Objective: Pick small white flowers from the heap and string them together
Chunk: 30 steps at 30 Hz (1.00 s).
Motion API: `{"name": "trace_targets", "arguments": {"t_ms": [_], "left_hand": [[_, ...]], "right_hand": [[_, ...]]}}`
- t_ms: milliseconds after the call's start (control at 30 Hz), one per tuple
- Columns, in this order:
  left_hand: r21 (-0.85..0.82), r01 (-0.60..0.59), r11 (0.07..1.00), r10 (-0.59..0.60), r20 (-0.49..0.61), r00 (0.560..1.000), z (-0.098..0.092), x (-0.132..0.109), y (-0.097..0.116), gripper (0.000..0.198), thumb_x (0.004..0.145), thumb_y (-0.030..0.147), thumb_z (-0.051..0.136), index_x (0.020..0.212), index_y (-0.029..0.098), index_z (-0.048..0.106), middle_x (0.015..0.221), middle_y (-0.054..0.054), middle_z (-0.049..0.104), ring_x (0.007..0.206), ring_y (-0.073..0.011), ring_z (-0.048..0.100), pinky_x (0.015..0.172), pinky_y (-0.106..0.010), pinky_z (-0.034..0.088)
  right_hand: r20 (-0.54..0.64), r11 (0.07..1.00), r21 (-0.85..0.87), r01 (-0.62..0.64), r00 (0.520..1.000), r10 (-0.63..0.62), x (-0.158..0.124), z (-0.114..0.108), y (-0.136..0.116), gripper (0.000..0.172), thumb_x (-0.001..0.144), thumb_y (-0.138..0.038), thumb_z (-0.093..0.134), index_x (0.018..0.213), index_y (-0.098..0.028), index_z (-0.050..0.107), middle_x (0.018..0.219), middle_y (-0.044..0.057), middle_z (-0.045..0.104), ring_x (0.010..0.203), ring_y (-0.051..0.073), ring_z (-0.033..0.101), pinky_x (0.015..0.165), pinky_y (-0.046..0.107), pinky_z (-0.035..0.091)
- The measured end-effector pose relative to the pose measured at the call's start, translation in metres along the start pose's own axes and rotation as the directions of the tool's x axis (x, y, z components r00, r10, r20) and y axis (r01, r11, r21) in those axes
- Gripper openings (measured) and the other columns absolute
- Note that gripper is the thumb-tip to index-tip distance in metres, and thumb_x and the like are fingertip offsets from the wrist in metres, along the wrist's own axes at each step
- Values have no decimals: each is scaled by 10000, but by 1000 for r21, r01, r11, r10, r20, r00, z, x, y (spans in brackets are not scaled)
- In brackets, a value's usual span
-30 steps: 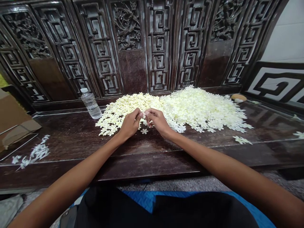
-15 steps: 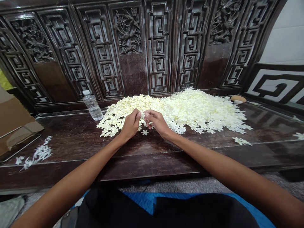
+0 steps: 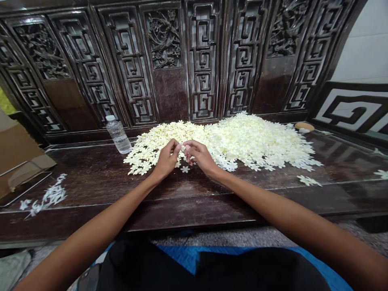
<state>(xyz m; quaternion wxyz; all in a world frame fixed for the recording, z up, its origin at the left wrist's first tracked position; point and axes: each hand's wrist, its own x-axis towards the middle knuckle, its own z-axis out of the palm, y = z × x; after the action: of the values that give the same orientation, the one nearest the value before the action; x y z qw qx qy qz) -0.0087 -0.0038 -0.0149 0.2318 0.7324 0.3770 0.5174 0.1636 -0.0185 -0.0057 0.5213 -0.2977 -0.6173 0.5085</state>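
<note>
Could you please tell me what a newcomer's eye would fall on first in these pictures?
A large heap of small cream-white blossoms spreads across the middle of the dark wooden bench, below its carved lattice backrest. At the heap's near edge, the left hand and right hand meet, fingertips close together.

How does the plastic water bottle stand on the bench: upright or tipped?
Upright: the clear plastic water bottle with white cap rests on its base on the dark wooden bench.
</note>
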Motion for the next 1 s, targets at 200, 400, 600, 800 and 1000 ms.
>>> {"name": "trace_targets", "arguments": {"t_ms": [200, 400, 600, 800, 1000], "left_hand": [[-184, 102, 978, -92, 61, 994, 4, 0, -3, 437, 962, 627, 588, 875, 227, 434, 685, 43, 451, 546, -112, 421, 504, -236, 379], [-300, 167, 939, -136, 120, 983, 5, -2, 0, 430, 946, 606, 631, 904, 228, 430, 705, 49, 459, 530, -96, 406, 452, -212, 352], [-308, 191, 932, -151, 151, 977, 4, -3, 4, 436, 963, 614, 607, 884, 219, 440, 683, 51, 460, 517, -86, 398, 468, -208, 346], [-367, 170, 915, -127, 137, 982, 6, -4, 7, 461, 950, 615, 633, 851, 213, 431, 654, 58, 450, 498, -75, 366, 458, -197, 300], [-353, 155, 923, -117, 125, 985, 7, -3, 6, 452, 964, 610, 612, 844, 211, 437, 654, 57, 467, 488, -72, 375, 459, -203, 311]], "right_hand": [[-36, 1000, -30, 1, 999, -2, 1, 0, 4, 380, 840, -494, 728, 1062, -203, 624, 766, -40, 574, 550, 100, 548, 444, 215, 439], [-113, 997, -72, 17, 993, -25, 4, -1, 8, 343, 845, -469, 731, 1024, -191, 639, 710, -49, 551, 509, 92, 516, 442, 222, 414], [-150, 998, -63, 1, 989, -11, 3, -2, 4, 251, 872, -422, 689, 960, -192, 644, 695, -40, 556, 516, 97, 509, 453, 229, 415], [-174, 1000, -14, -8, 985, 5, 0, -4, -6, 214, 919, -363, 623, 793, -213, 536, 655, -38, 513, 521, 105, 511, 443, 218, 414], [-178, 997, 21, -80, 980, 82, 2, -5, -8, 386, 926, -532, 651, 774, -217, 487, 684, -21, 532, 537, 118, 571, 425, 220, 456]]}}
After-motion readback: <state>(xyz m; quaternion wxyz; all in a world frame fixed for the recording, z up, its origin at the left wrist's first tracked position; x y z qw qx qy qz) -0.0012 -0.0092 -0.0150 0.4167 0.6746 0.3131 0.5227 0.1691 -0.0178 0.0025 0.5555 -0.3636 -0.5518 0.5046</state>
